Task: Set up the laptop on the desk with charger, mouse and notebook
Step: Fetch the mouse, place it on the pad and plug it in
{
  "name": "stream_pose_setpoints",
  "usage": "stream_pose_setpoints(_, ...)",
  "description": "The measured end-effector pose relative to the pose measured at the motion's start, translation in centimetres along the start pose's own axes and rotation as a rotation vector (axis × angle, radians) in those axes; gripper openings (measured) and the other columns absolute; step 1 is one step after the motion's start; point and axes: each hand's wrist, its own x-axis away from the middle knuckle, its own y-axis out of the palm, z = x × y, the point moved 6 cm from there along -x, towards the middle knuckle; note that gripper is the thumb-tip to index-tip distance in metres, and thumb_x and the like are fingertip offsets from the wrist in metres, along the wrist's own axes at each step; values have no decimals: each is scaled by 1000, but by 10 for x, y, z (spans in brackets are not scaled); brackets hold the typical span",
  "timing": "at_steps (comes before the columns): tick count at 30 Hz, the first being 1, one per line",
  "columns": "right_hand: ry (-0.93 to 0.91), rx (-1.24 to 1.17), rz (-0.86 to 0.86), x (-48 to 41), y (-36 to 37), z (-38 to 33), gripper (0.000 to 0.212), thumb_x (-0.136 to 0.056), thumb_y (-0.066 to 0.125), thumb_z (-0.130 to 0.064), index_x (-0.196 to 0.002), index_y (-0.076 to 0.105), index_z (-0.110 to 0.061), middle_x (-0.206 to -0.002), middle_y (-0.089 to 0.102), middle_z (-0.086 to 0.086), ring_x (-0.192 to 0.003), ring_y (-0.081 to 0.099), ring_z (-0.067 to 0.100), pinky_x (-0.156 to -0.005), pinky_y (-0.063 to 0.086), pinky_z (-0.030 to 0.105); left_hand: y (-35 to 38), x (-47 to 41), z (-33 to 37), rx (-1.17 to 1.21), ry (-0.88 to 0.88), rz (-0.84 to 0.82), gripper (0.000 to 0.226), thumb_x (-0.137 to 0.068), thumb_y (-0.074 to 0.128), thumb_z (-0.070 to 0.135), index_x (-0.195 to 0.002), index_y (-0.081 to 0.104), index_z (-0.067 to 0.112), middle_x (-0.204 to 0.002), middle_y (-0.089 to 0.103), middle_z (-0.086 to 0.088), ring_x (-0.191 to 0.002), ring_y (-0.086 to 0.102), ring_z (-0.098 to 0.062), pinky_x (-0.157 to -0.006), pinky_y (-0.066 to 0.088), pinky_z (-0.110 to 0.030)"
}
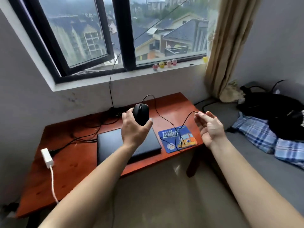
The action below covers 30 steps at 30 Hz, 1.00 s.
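Note:
A black wired mouse (pixel 141 113) is held up in the air by my left hand (pixel 134 127), above the closed black laptop (pixel 113 142) that lies flat on the red-brown desk (pixel 74 165). The mouse cable (pixel 162 116) loops back over the desk, down across the blue mouse pad (pixel 171 139), and up to my right hand (pixel 209 127), whose fingertips pinch the cable at its end. A white charger brick (pixel 47 157) with a white cord lies at the desk's left edge. No notebook is in view.
Black cables (pixel 85 137) trail over the desk's back left toward the wall. A grey bed (pixel 256 158) at the right carries plaid cloth (pixel 256 135) and a black bag (pixel 269 106). Small toy figures (pixel 164 64) line the window sill. A beige curtain (pixel 230 46) hangs at the right.

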Motion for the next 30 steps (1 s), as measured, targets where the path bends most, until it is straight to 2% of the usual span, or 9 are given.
stream_pose_setpoints(6,-18,-31,26,-106,3,-9,27,-90,63,9,-94,53,-16,-72,72,9,-67,72,16,-66,60,24,105,-73,-16,6,-32,-151,67,-72,77,48,-124,48,17,-106,45,4,-84,48,-13,-75,36,-25)
stream_pose_setpoints(10,108,170,93,-195,-14,20,26,-90,62,10,-92,52,-14,-76,68,13,-60,71,15,-60,59,23,182,-108,-49,-61,-161,-276,64,-71,77,49,-119,50,15,-108,50,1,-93,53,-19,-79,40,-29)
stream_pose_setpoints(13,224,283,131,-255,-28,46,26,-91,61,12,-89,51,-12,-76,64,15,-52,68,13,-56,59,22,227,-119,-73,-99,-301,-308,62,-70,79,46,-115,53,13,-111,57,-5,-100,58,-24,-84,47,-33)
stream_pose_setpoints(17,328,381,164,-343,-32,58,25,-92,59,12,-86,51,-11,-77,61,15,-50,65,12,-53,58,21,282,-137,-95,-225,-459,-341,62,-68,78,48,-111,52,12,-111,58,-7,-101,59,-29,-83,48,-36)
stream_pose_setpoints(21,262,322,70,-417,7,37,30,-89,64,11,-85,49,-15,-84,63,13,-66,66,15,-66,58,20,311,-158,-103,-286,-565,-291,67,-69,77,52,-116,51,12,-117,58,-9,-109,58,-31,-87,44,-37)
stream_pose_setpoints(24,241,174,-62,-456,48,21,33,-86,69,11,-78,50,-15,-80,71,10,-73,73,16,-77,59,25,327,-165,-106,-289,-631,-260,68,-70,77,53,-119,50,12,-120,58,-10,-110,58,-31,-90,46,-38)
stream_pose_setpoints(27,270,66,-131,-475,67,25,35,-85,70,11,-72,52,-16,-84,70,10,-78,74,18,-78,60,26,339,-160,-117,-309,-676,-275,71,-71,75,54,-123,49,14,-123,58,-8,-111,59,-30,-91,47,-39)
stream_pose_setpoints(30,295,150,-116,-475,55,49,32,-87,68,9,-77,52,-17,-87,68,11,-75,73,17,-75,60,26,351,-147,-127,-275,-713,-308,83,-73,74,54,-138,37,18,-135,54,-4,-119,56,-28,-96,45,-40)
